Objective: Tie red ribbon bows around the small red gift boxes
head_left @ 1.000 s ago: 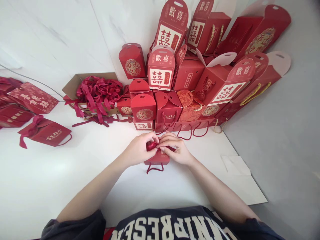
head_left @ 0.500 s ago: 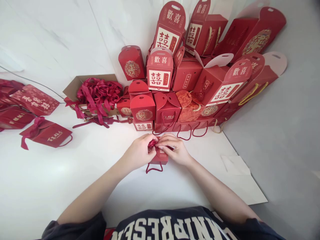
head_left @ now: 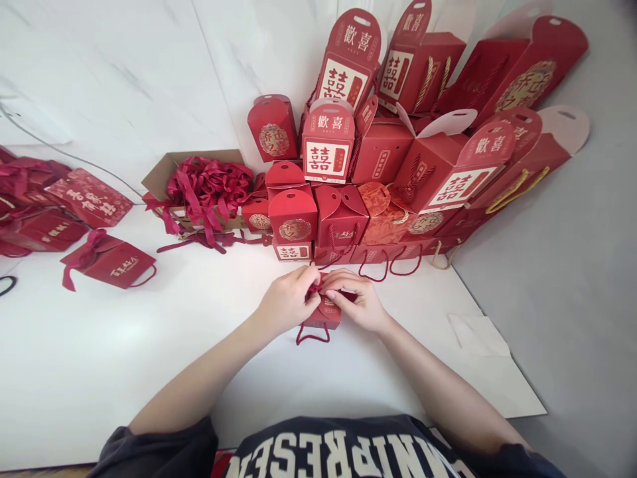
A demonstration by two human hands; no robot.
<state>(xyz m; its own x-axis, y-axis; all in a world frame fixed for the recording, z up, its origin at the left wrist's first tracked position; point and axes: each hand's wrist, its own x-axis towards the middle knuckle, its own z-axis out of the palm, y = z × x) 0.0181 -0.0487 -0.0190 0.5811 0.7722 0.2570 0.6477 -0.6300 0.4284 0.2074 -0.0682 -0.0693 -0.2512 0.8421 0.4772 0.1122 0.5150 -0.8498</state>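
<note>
A small red gift box (head_left: 323,317) with a rope handle hanging toward me sits on the white table in front of my chest. Over its top, my left hand (head_left: 293,297) pinches a dark red ribbon (head_left: 314,289). From the other side, my right hand (head_left: 359,300) has its thumb and fingertips closed together at the same ribbon, touching the box top. Between them the fingers cover most of the ribbon, so its exact shape is hidden.
Stacked red gift boxes (head_left: 343,216) line the wall behind my hands. A cardboard box (head_left: 156,174) of loose red ribbons (head_left: 213,186) stands left of them. Further left lies a ribbon-tied box (head_left: 112,259). A white sheet (head_left: 478,334) rests near the table's right edge.
The whole scene has shifted slightly to the right in view. Both hands stay at the ribbon on the box, with only small finger movement.
</note>
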